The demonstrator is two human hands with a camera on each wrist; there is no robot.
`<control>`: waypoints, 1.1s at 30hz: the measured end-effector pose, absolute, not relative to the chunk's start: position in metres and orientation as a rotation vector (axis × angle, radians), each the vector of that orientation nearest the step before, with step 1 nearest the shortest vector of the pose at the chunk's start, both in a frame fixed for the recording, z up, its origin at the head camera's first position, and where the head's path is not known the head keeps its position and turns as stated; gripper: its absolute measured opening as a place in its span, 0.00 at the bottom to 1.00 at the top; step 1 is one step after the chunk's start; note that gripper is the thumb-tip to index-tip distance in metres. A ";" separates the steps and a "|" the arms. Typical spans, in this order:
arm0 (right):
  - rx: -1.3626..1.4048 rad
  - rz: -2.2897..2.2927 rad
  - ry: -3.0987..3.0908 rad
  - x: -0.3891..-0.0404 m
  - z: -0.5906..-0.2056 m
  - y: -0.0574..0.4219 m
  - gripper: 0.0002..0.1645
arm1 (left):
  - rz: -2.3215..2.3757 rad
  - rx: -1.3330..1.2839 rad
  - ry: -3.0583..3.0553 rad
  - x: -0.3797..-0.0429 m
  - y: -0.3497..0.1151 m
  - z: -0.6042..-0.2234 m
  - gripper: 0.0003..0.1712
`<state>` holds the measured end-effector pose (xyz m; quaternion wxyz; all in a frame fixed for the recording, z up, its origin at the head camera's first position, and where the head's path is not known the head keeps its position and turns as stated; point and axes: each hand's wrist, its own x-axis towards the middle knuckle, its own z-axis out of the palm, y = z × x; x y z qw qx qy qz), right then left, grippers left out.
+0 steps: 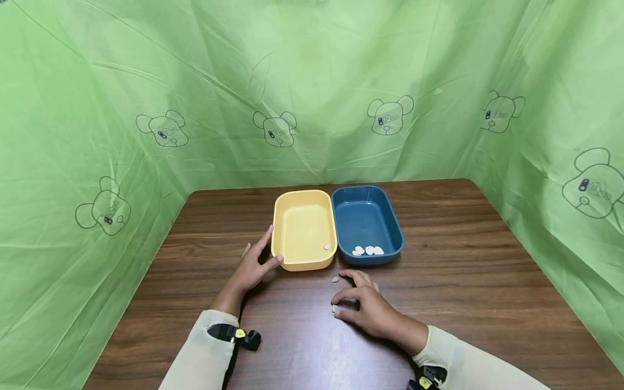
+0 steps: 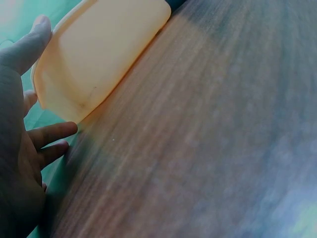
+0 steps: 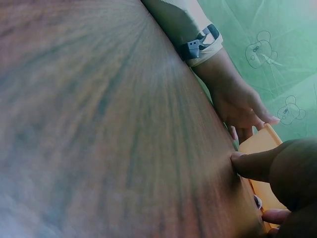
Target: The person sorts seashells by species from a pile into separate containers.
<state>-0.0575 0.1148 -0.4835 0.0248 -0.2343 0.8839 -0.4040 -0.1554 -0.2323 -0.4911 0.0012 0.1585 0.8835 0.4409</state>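
My left hand (image 1: pixel 251 268) rests against the near left corner of a yellow bin (image 1: pixel 304 266), its thumb at the front rim and its fingers spread along the side. In the left wrist view the fingers look mostly straight. The right hand (image 1: pixel 368 309) is low over the table in front of the bins, pinching a small white shell (image 1: pixel 335 309) between thumb and index finger. Just beyond it, near the other fingertips, lies a small beige shell (image 1: pixel 335 279). One small shell (image 1: pixel 326 246) sits inside the yellow bin near its front right corner.
A dark blue bin (image 1: pixel 370 260) stands right beside the yellow one, with several white shells (image 1: pixel 369 250) along its near end. The brown wood-grain table (image 1: pixel 463 260) is enclosed at back and sides by a green curtain (image 1: pixel 322 70) with bear-head drawings.
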 end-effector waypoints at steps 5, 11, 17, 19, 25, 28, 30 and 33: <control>-0.724 -1.257 2.738 -0.057 -0.483 0.115 0.10 | 1.384 0.494 2.771 -0.155 -0.232 -0.491 0.53; -0.721 -1.255 2.732 -0.057 -0.483 0.114 0.12 | 1.390 0.492 2.768 -0.155 -0.232 -0.490 0.53; -0.739 -1.245 2.725 -0.057 -0.482 0.114 0.12 | 1.386 0.481 2.771 -0.156 -0.232 -0.490 0.53; -0.748 -1.241 2.728 -0.057 -0.482 0.114 0.11 | 1.385 0.475 2.771 -0.156 -0.232 -0.491 0.53; -0.730 -1.264 2.715 -0.057 -0.483 0.113 0.11 | 1.374 0.477 2.777 -0.157 -0.233 -0.493 0.53; -0.713 -1.301 2.705 -0.057 -0.482 0.113 0.11 | 1.368 0.479 2.781 -0.157 -0.233 -0.493 0.53; -0.702 -1.331 2.703 -0.057 -0.482 0.113 0.11 | 1.368 0.479 2.782 -0.157 -0.233 -0.493 0.53; -0.693 -1.365 2.706 -0.057 -0.481 0.113 0.11 | 1.374 0.484 2.785 -0.157 -0.233 -0.493 0.53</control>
